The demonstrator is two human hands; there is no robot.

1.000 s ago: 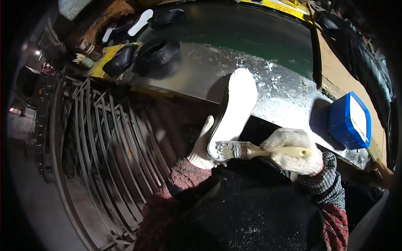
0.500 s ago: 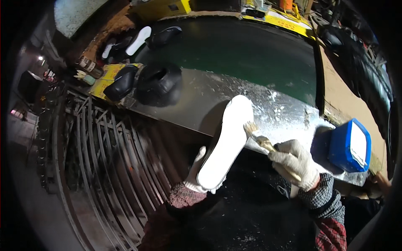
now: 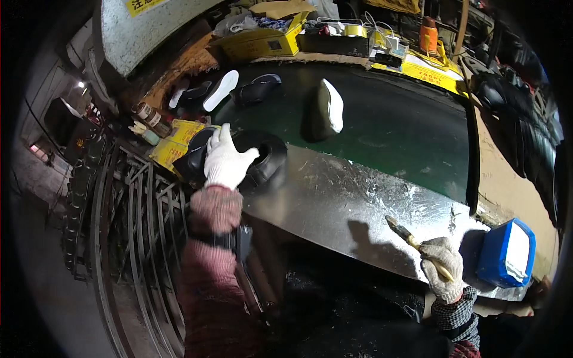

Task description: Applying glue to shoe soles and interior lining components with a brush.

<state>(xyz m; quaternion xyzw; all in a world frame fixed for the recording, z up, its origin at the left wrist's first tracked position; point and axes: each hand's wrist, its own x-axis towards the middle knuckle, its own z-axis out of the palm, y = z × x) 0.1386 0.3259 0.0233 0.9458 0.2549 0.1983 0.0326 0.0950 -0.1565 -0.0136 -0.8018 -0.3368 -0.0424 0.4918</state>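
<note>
My left hand [image 3: 227, 158], in a white knit glove, reaches out at the far left of the metal plate. Its fingers are spread over a black shoe [image 3: 192, 162]; whether they touch it I cannot tell. Beside it sits a rounded black shoe upper [image 3: 268, 160] with an opening on top. My right hand [image 3: 443, 265], gloved too, is closed round the handle of a paintbrush [image 3: 403, 232], bristles pointing up and left over the metal plate [image 3: 322, 197]. On the dark green belt rests a shoe with a white sole [image 3: 332, 107], tipped on its side.
A blue tub [image 3: 504, 253] of white stuff stands right of my right hand. More shoes [image 3: 222, 90] lie at the belt's far left. Yellow boxes [image 3: 262, 42] and an orange bottle [image 3: 428, 36] line the back. A metal rack [image 3: 134, 232] stands at the lower left.
The white-soled shoe has left my left hand and now rests on the belt. My left hand has moved to the black shoes. The brush has come down and right, away from the sole.
</note>
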